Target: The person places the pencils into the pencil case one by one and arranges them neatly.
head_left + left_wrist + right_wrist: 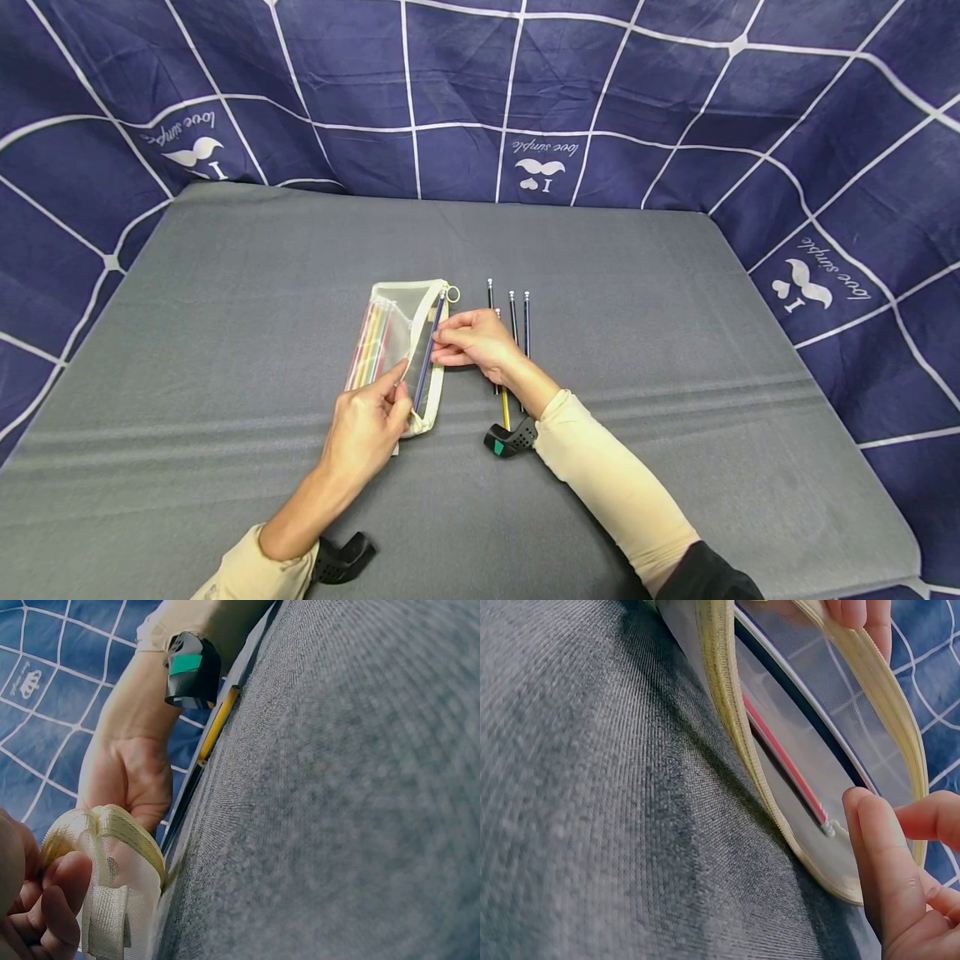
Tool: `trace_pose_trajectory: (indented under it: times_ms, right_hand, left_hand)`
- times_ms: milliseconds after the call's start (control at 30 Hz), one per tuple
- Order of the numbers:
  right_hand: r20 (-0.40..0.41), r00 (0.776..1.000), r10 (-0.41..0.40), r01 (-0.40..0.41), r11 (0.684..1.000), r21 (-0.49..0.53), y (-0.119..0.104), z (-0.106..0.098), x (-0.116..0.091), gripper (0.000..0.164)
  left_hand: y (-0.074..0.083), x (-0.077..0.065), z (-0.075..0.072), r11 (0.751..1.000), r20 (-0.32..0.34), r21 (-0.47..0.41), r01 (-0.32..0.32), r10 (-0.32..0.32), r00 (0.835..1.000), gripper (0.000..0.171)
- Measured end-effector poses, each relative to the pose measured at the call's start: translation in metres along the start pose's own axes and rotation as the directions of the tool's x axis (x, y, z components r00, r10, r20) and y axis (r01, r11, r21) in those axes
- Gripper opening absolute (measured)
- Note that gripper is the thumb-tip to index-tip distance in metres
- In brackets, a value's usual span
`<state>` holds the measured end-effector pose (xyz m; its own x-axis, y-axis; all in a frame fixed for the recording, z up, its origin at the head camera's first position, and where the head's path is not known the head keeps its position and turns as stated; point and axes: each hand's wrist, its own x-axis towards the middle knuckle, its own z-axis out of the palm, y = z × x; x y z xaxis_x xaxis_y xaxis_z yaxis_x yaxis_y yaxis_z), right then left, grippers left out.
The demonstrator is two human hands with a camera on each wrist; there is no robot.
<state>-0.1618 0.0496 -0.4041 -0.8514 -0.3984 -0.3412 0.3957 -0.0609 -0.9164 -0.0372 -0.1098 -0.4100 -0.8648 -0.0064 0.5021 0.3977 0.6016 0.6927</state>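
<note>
A see-through mesh pencil pouch (pixel 405 287) with a cream zipper edge lies unzipped at the middle of the table. My left hand (pixel 369 423) pinches the near part of its zipper edge. Between thumb and fingers, my right hand (pixel 480 343) holds a dark blue pencil (pixel 426 367) lengthwise in the pouch's opening. In the right wrist view that pencil (pixel 810 705) runs between the two zipper sides. Several coloured pencils (pixel 369 342) show through the mesh on the left, and a red one (pixel 780 750) shows inside the pouch in the right wrist view.
To the right of the pouch, several pencils lie on the grey table (pixel 675 333), among them a dark blue one (pixel 527 317) and a yellow one (pixel 506 408), partly under my right forearm. A blue checked cloth (pixel 465 83) hangs around the table.
</note>
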Motion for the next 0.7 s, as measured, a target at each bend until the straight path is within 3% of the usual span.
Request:
trace_pose_trajectory:
  times_ms: [700]
  right_hand:
    - [0.011, 1.000, -0.029, 0.029, 0.999, -0.030, -0.0015, 0.0037, -0.0050, 0.017]
  left_hand:
    - [-0.0001, -0.0004, -0.0002, 1.000, -0.008, -0.003, -0.007, 0.007, 1.000, 0.034]
